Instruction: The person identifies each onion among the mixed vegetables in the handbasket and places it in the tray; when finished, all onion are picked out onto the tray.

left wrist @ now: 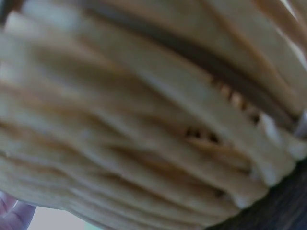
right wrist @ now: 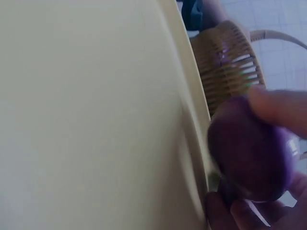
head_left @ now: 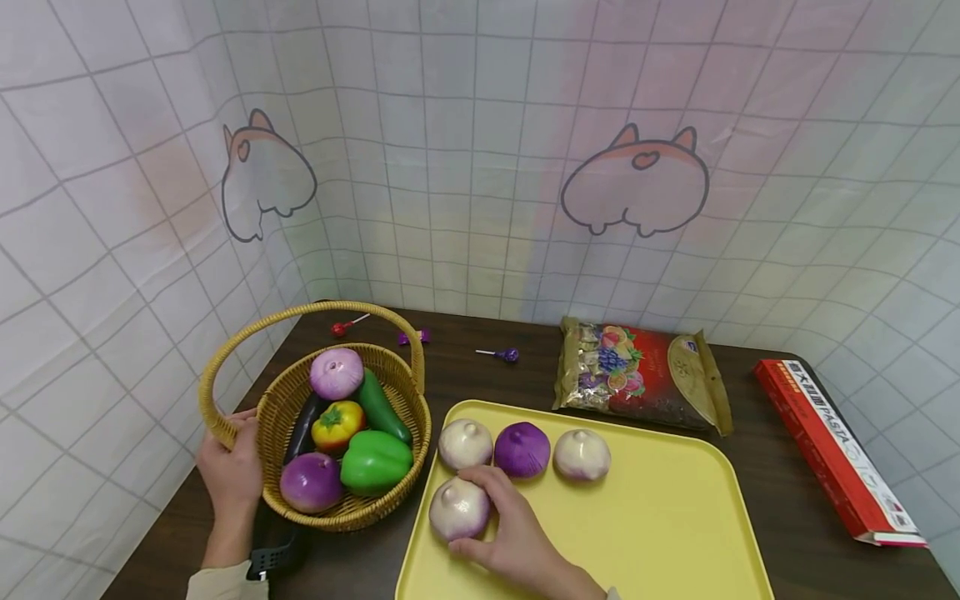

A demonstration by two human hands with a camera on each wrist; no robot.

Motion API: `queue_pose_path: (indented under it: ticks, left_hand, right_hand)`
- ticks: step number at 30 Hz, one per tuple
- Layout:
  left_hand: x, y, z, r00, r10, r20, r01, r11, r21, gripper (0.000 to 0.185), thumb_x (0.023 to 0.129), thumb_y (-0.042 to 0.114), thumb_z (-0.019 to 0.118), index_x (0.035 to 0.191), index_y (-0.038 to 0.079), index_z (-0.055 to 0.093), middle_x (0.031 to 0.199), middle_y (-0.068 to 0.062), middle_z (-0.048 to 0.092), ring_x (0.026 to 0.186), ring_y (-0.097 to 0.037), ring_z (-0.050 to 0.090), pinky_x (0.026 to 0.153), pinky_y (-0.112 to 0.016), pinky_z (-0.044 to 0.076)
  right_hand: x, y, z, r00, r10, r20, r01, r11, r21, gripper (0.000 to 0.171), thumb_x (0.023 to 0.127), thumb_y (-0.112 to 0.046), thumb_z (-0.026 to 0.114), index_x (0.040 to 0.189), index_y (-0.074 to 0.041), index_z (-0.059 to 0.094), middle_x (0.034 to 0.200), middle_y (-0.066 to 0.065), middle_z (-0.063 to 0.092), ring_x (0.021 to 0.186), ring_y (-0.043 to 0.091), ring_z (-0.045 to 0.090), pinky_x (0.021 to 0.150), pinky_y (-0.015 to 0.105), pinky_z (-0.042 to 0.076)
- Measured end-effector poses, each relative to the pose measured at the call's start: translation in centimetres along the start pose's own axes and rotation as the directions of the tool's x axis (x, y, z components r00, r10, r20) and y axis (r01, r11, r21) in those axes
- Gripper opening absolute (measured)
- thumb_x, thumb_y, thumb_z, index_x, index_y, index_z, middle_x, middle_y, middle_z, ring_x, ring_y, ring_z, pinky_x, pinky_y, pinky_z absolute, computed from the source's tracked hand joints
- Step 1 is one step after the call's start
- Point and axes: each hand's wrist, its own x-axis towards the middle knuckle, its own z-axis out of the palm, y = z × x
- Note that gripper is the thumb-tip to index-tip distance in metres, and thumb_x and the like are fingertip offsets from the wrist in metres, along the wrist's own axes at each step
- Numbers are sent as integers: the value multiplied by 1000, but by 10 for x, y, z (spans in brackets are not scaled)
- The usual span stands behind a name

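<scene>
At the left stands a round wicker basket (head_left: 352, 521) with a tall hooped handle (head_left: 288, 312). My left hand (head_left: 231, 467) grips the handle low on its left side; the left wrist view shows only blurred wicker weave (left wrist: 134, 110). A lilac onion (head_left: 337, 373), a dark eggplant (head_left: 303, 429), a cucumber (head_left: 382, 407), a yellow-red pepper (head_left: 337, 427), a green bell pepper (head_left: 377, 462) and a purple turnip (head_left: 311, 482) lie inside. Over the tray's left side, my right hand (head_left: 513, 533) holds a white-and-purple turnip (head_left: 457, 510) between thumb and fingers; its purple underside shows in the right wrist view.
On the yellow tray (head_left: 660, 517) sit two whitish turnips (head_left: 465, 444) (head_left: 582, 455) with a purple onion (head_left: 522, 451) between them. Behind lie a candy bag (head_left: 641, 375), two lollipops (head_left: 339, 329) (head_left: 510, 355) and a purple-wrapped candy (head_left: 414, 337). A red pasta box (head_left: 832, 450) lies at the right.
</scene>
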Motion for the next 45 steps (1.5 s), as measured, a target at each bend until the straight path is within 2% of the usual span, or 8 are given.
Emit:
queue_pose_path:
  ticks: [13, 19, 27, 30, 36, 38, 43, 45]
  left_hand:
    - [1, 0, -2, 1000, -1, 1, 1, 1000, 10, 24, 94, 14, 58, 80, -5, 61, 89, 16, 64, 75, 2, 56, 61, -12, 42]
    - [1, -1, -3, 1000, 3, -4, -3, 1000, 5, 24, 94, 14, 58, 81, -6, 61, 89, 17, 64, 76, 3, 56, 64, -13, 42]
    - [0, 1, -3, 1000, -8, 0, 8, 1000, 20, 25, 95, 15, 58, 81, -5, 60, 91, 10, 65, 77, 3, 56, 64, -12, 42]
    - [1, 1, -3, 1000, -1, -4, 2, 1000, 24, 25, 95, 16, 57, 81, -5, 60, 91, 9, 66, 77, 4, 56, 64, -12, 41]
    - [2, -1, -3, 1000, 5, -15, -5, 1000, 18, 24, 94, 14, 58, 81, -5, 60, 91, 5, 67, 76, 4, 57, 63, -12, 42]
    - [2, -1, -3, 1000, 6, -15, -6, 1000, 11, 23, 94, 13, 58, 80, -4, 60, 91, 3, 67, 76, 4, 57, 63, -12, 42]
    - [1, -2, 0, 1000, 10, -9, -10, 1000, -1, 20, 94, 12, 58, 78, -1, 59, 94, -7, 69, 76, 3, 57, 61, -12, 43]
    - [0, -1, 1, 1000, 12, -6, -12, 1000, 3, 20, 94, 12, 58, 79, -1, 59, 95, -10, 69, 76, 3, 57, 60, -12, 43]
  right_hand:
    - [-4, 2, 6, 994, 111, 12, -110, 994, -25, 76, 63, -14, 90, 130, -21, 54, 127, -1, 42, 118, 17, 49, 103, 33, 42]
    - [-5, 3, 7, 1000, 31, -4, -31, 993, -112, 79, 64, -8, 88, 133, -15, 52, 133, 6, 45, 122, 22, 51, 99, 37, 46]
    - [1, -8, -1, 993, -91, -77, 70, 966, -248, 71, 67, -15, 89, 130, -12, 55, 134, 8, 49, 123, 23, 53, 99, 41, 47]
    - [9, -18, -4, 990, -104, -96, 81, 973, -216, 64, 71, -15, 86, 128, -11, 57, 133, 7, 50, 123, 22, 53, 99, 41, 46]
    - [43, -47, 1, 994, -80, -78, 77, 996, -42, 51, 80, -14, 78, 127, -15, 59, 133, 1, 52, 125, 15, 49, 103, 32, 41]
    - [57, -57, 6, 997, -59, -53, 60, 998, 16, 49, 83, -16, 76, 129, -18, 58, 134, -2, 51, 114, 12, 55, 96, 30, 47]
    - [93, -76, 24, 1000, 6, 2, -6, 990, 141, 45, 87, -16, 72, 130, -21, 56, 135, 0, 49, 112, 15, 56, 96, 35, 47]
    - [107, -80, 32, 999, 34, 17, -36, 988, 148, 45, 88, -17, 71, 130, -19, 56, 135, 2, 49, 121, 17, 51, 101, 36, 44]
